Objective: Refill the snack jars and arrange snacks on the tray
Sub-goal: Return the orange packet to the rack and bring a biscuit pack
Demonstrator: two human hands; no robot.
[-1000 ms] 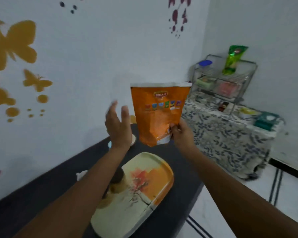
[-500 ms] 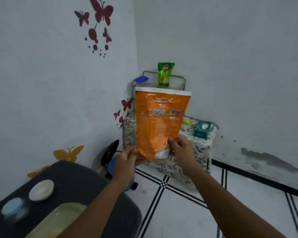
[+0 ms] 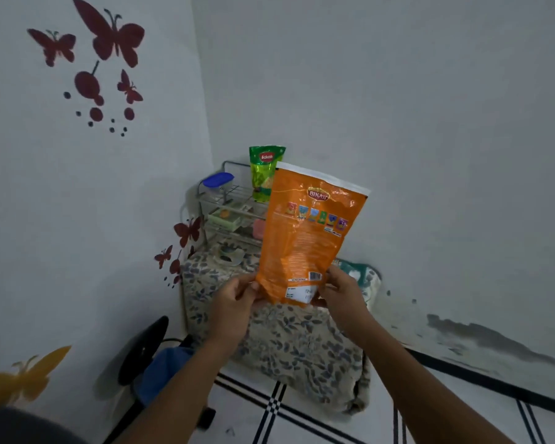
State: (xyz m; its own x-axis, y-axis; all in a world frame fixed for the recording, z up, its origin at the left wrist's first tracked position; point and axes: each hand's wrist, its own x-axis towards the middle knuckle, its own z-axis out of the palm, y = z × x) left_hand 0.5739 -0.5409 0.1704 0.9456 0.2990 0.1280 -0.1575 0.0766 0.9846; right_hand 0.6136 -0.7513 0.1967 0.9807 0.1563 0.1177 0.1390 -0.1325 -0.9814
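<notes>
An orange snack packet (image 3: 305, 232) stands upright in the air in front of me, tilted slightly to the right. My left hand (image 3: 234, 302) pinches its lower left corner. My right hand (image 3: 342, 291) grips its lower right corner near the barcode. Behind the packet, a green snack packet (image 3: 263, 173) stands on a wire rack (image 3: 220, 203). A container with a blue lid (image 3: 218, 181) sits on the rack's top shelf. The tray and the jars are out of view.
The rack stands on a low stand draped in a leaf-print cloth (image 3: 289, 344) in the room's corner. A green box (image 3: 354, 270) lies on the stand behind my right hand. A black fan (image 3: 143, 346) and something blue (image 3: 164, 370) sit on the floor at left. A dark table edge (image 3: 20, 426) shows at bottom left.
My view has swung right, away from the dark table and tray, toward the corner stand. My left hand has closed on the packet's lower left corner. The packet now tilts right.
</notes>
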